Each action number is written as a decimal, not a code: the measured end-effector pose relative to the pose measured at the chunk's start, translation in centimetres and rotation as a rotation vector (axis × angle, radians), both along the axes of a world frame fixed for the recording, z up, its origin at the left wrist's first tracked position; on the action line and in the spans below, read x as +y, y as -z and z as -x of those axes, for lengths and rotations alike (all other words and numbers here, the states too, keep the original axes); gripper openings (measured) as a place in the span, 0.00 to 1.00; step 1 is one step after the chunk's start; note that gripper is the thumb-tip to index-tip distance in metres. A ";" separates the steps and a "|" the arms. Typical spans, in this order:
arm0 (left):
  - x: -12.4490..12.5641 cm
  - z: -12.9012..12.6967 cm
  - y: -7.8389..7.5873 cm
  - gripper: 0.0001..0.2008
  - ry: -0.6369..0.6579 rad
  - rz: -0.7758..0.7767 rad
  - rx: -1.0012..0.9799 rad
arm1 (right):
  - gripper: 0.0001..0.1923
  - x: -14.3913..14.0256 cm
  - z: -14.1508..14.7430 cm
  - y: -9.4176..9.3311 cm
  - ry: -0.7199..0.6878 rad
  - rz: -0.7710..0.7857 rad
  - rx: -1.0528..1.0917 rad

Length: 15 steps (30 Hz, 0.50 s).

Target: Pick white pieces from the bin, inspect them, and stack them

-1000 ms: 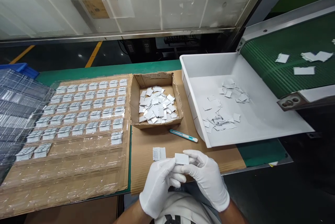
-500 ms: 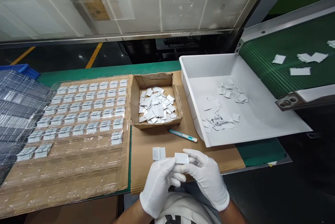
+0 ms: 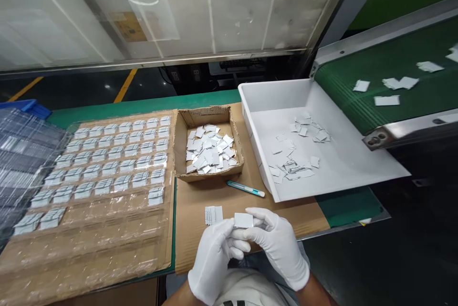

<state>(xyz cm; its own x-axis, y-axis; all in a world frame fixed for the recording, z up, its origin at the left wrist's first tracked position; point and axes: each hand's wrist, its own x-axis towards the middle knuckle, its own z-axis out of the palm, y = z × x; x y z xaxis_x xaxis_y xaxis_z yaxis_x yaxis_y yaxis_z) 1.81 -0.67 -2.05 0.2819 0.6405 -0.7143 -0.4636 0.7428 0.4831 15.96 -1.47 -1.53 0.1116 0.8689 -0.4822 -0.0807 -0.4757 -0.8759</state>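
Between my two gloved hands is a small white rectangular piece (image 3: 244,220), flat and card-like. My left hand (image 3: 216,251) grips its left edge, with the other fingers curled beneath. At its right edge, my right hand (image 3: 277,244) pinches the same piece between thumb and fingers. Just beyond my left hand lies an overlapping row of similar white pieces (image 3: 213,215) on the cardboard sheet (image 3: 191,244). A teal cutter knife (image 3: 246,188) rests farther up. Behind it, an open cardboard box (image 3: 207,178) holds a loose heap of white pieces.
At the left, a clear compartment tray (image 3: 107,229) carries rows of stacked white pieces. Beside it are stacked plastic trays (image 3: 25,148). A large white bin (image 3: 343,172) with scattered pieces sits at the right, under the end of a green conveyor belt (image 3: 358,67) carrying more pieces.
The view has shifted slightly. Pieces on the conveyor have moved toward the bin, and another has come into sight. Both hands keep hold of the white piece in nearly the same pose.
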 end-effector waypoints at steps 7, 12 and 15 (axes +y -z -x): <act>-0.4 0.0 1.3 0.22 0.032 -0.201 0.182 | 0.17 -0.2 0.2 1.1 -0.092 -0.159 0.000; 1.7 1.0 -1.2 0.18 0.091 -0.450 0.554 | 0.19 -0.7 -1.9 0.2 -0.159 -0.449 -0.332; 5.2 2.9 -3.3 0.14 -0.077 -0.772 0.826 | 0.13 0.9 -4.8 -1.7 -0.130 -0.598 -0.679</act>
<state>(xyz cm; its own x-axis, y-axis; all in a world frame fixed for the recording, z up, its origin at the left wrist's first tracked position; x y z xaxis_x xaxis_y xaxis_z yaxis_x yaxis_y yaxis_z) -1.05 4.57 1.21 -0.1516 0.9860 -0.0698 0.1784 0.0968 0.9792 20.80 -0.53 0.17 0.0905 0.9785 0.1855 0.5645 0.1031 -0.8190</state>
